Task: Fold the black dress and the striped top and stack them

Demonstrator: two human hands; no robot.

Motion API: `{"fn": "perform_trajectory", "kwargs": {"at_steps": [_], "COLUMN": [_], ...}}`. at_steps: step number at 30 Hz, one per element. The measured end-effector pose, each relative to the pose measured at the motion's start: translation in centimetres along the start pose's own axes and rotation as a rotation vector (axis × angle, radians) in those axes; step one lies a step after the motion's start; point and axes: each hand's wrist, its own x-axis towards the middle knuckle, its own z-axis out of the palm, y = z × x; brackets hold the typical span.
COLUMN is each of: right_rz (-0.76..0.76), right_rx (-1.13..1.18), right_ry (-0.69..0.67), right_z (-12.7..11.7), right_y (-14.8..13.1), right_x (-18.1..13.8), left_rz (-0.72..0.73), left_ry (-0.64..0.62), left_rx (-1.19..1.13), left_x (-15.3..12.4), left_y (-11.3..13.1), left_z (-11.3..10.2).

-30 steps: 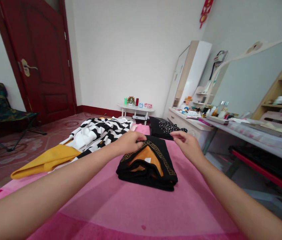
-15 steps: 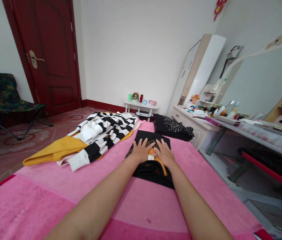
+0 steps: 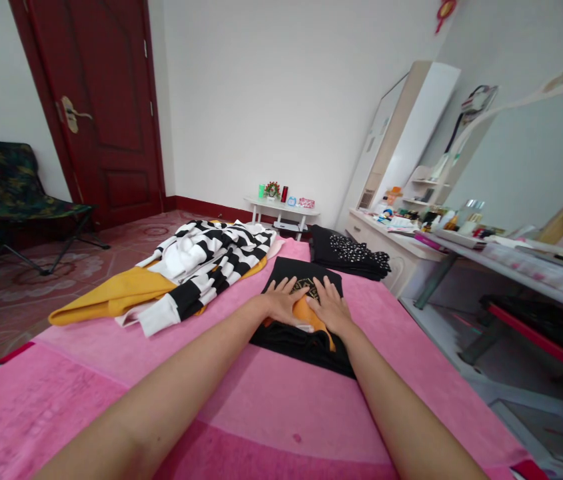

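A folded black garment (image 3: 306, 357) with a yellow-orange inside and a gold pattern lies flat on the pink bedspread (image 3: 241, 400). My left hand (image 3: 284, 301) rests on its left side, fingers spread, palm down. On its right side lies my right hand (image 3: 331, 305), flat with the fingers stretched out. The two thumbs point toward each other over the gold pattern. Both hands cover part of the cloth. Beyond them, to the right, is a folded black stack of clothing (image 3: 351, 255) with white dots.
Loose clothes, a black-and-white striped top (image 3: 211, 250) and a mustard-yellow piece (image 3: 111, 293), are heaped to the left. A dressing table (image 3: 411, 247) with bottles stands at right. A small white table (image 3: 281, 208) is by the far wall; a folding chair (image 3: 21, 193) stands left.
My left hand has shifted slightly over the garment, uncovering more of the yellow-orange cloth and gold pattern. My right hand stays nearly in place. The view has moved slightly.
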Motion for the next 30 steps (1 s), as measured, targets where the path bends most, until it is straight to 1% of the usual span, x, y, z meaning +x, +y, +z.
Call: {"fn": "perform_trajectory", "kwargs": {"at_steps": [2, 5, 10, 17, 20, 23, 25, 27, 29, 30], "right_rz": [-0.004, -0.012, -0.026, -0.051, -0.09, -0.135, -0.151, -0.175, -0.224, -0.253], "right_rx": [-0.018, -0.037, -0.063, -0.142, -0.147, -0.105, -0.066, -0.024, 0.023, 0.047], "right_ry": [-0.026, -0.058, -0.041, 0.052, 0.083, 0.115, 0.127, 0.149, 0.191, 0.213], "right_z": [-0.3, -0.5, -0.6, -0.2, -0.4, -0.5, -0.6, -0.7, -0.7, -0.7], "right_y": [-0.2, -0.3, -0.5, -1.1, -1.3, -1.1, -0.9, -0.7, -0.4, -0.3], "right_x": [-0.6, -1.6, -2.8, -4.1, -4.6, -4.8, -4.8, -4.7, -4.6, -4.6], "left_rz": [-0.005, -0.022, 0.046, 0.113, 0.168, 0.229, 0.252, 0.274, 0.295, 0.303], "left_ry": [-0.025, -0.014, 0.108, 0.226, 0.285, 0.333, 0.299, 0.213, 0.137, 0.125], "left_rx": [0.002, 0.006, -0.022, -0.025, -0.108, -0.306, -0.486, -0.611, -0.618, -0.593], "left_x": [-0.5, -1.1, -2.3, -3.4, -3.6, -4.0, -4.4, -4.8, -5.0, -5.0], "left_y": [0.3, 0.7, 0.9, 1.2, 1.1, 0.5, -0.1, -0.5, -0.8, -0.8], "left_z": [-0.2, -0.1, 0.8, 1.6, 1.7, 1.1, 0.4, -0.3, -0.6, -0.6]}}
